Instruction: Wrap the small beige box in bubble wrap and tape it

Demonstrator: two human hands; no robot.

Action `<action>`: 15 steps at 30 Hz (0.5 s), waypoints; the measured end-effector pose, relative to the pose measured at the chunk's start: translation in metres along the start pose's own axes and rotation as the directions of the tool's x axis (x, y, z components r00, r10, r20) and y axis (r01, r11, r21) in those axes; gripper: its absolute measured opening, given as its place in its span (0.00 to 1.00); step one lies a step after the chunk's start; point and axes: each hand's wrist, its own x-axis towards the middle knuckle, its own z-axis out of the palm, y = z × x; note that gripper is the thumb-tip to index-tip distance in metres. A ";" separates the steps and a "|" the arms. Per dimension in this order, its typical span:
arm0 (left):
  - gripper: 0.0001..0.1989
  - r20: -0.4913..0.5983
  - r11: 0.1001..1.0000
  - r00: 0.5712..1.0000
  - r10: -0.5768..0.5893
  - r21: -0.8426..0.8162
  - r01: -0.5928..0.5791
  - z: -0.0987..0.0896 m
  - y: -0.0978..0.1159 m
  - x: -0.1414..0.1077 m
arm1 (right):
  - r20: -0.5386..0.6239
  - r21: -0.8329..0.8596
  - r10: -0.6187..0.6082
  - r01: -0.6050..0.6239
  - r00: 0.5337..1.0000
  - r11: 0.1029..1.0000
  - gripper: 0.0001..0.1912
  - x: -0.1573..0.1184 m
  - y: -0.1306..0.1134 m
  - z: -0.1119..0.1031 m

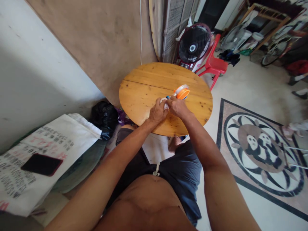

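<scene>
Over the near half of a round wooden table (144, 93), my two hands meet. My left hand (157, 110) is closed around a small whitish item (164, 102), too small to make out clearly. Against the same item, my right hand (177, 106) has its fingers pressed together; what it grips is hidden. A small blue piece (167, 97) shows at the fingertips. Just beyond my right hand, an orange and white round object (182, 92) lies on the table.
Behind the table stand a black fan (194, 43) and a red plastic chair (215, 62). At left, a phone (42, 164) lies on a printed white sack (69, 134), near a black bag (104, 116). Another person's foot (287, 131) shows at right.
</scene>
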 end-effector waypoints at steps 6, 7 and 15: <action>0.26 0.022 0.991 0.999 0.047 0.123 -0.049 -0.011 0.001 0.001 | -0.198 0.211 0.126 -0.084 0.972 0.974 0.22 -0.018 0.021 0.019; 0.26 0.022 0.989 0.998 0.053 0.139 -0.055 -0.013 0.002 0.002 | -0.218 0.232 0.178 -0.127 0.960 0.964 0.21 -0.021 0.026 0.023; 0.25 0.005 0.970 0.995 0.099 0.222 -0.098 -0.017 0.010 0.009 | -0.377 0.275 0.393 -0.304 0.839 0.912 0.21 -0.036 0.051 0.044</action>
